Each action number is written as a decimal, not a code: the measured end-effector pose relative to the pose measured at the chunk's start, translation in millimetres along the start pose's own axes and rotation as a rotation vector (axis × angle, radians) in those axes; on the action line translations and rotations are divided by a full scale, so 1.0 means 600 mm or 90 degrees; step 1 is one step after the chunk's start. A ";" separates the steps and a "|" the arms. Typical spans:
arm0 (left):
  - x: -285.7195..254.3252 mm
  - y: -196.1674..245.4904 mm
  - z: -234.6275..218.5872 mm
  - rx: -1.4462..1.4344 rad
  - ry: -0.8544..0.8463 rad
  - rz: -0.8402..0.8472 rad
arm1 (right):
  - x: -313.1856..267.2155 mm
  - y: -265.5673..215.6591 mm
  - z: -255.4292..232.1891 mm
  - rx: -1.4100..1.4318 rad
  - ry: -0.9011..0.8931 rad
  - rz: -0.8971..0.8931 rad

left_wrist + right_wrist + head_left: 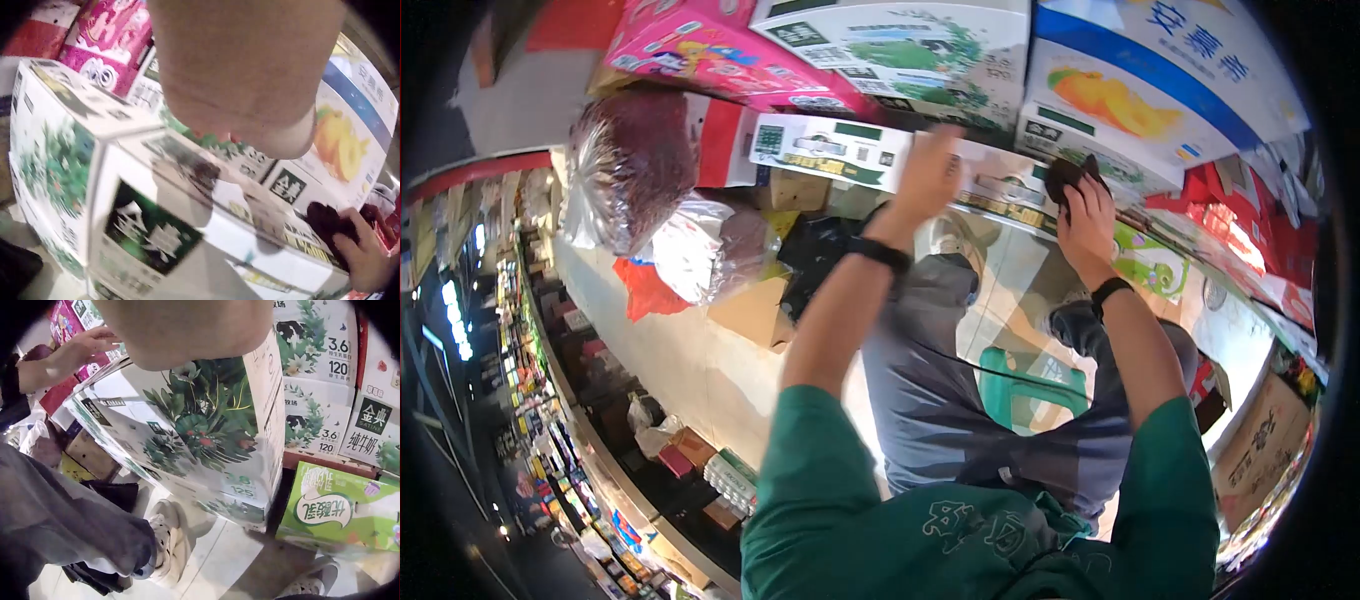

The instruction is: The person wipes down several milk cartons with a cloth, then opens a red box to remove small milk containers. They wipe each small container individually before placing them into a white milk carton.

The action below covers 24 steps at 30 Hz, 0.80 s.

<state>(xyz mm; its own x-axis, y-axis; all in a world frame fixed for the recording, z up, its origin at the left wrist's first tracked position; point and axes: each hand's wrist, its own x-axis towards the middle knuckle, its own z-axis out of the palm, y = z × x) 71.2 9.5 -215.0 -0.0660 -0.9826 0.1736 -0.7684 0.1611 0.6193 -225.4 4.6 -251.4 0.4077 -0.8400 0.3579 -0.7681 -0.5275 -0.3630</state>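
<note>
A white milk carton box (830, 150) with green labels and a printed plant pattern stands in front of the seated person. Over its top edge is the left hand (930, 180), fingers extended; the right wrist view shows the same left hand (78, 353) beside the box's far end. At the box's other end, the right hand (1088, 215) grips a crumpled dark cloth (1072, 180). In the left wrist view the right hand (365, 256) bunches the dark cloth (322, 225) against the top edge. The forearms hide much of each wrist view.
Behind stand more cartons: a pink box (710, 50), a white milk box (900, 50) and a blue-and-white box (1160, 70). Left are plastic bags (635, 170). A green yogurt box (337, 506) sits low at right. Between the legs is a green stool (1000, 385).
</note>
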 end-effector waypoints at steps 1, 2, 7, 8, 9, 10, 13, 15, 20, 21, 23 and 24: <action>0.005 -0.015 -0.046 0.044 0.006 0.016 | 0.002 -0.003 -0.004 0.008 0.009 -0.003; -0.004 -0.044 -0.081 0.051 0.020 -0.035 | 0.002 -0.002 -0.001 0.009 0.014 0.001; -0.053 -0.201 -0.264 0.179 0.053 -0.202 | 0.001 -0.003 -0.006 0.007 0.004 0.008; -0.062 -0.238 -0.284 0.221 0.052 -0.208 | 0.001 -0.004 -0.008 0.003 -0.002 0.014; -0.064 -0.222 -0.304 0.266 0.027 -0.197 | 0.002 -0.006 -0.011 0.002 -0.008 0.017; -0.070 -0.231 -0.315 0.285 0.023 -0.168 | 0.001 -0.005 -0.011 0.003 -0.016 0.018; -0.072 -0.244 -0.321 0.305 -0.006 -0.148 | 0.002 -0.005 -0.009 0.004 -0.006 0.018; -0.065 -0.245 -0.301 0.324 -0.019 -0.098 | 0.003 -0.005 -0.009 0.001 -0.001 0.013; -0.036 -0.228 -0.247 0.364 -0.065 -0.098 | 0.005 -0.006 -0.008 0.003 0.011 0.009; -0.028 -0.226 -0.238 0.358 -0.072 -0.115 | 0.005 -0.005 -0.009 -0.001 0.011 0.010; -0.016 -0.235 -0.220 0.336 -0.070 -0.122 | -0.008 0.002 -0.007 -0.011 0.019 0.015; -0.015 -0.271 -0.215 0.331 -0.064 -0.094 | -0.015 0.006 -0.009 -0.023 0.024 0.026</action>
<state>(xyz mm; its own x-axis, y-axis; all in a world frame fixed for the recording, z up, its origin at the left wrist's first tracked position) 278.5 4.2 -218.5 0.0259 -0.9994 0.0231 -0.9856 -0.0217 0.1676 -234.9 11.0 -251.2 0.3572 -0.8552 0.3755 -0.8015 -0.4871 -0.3468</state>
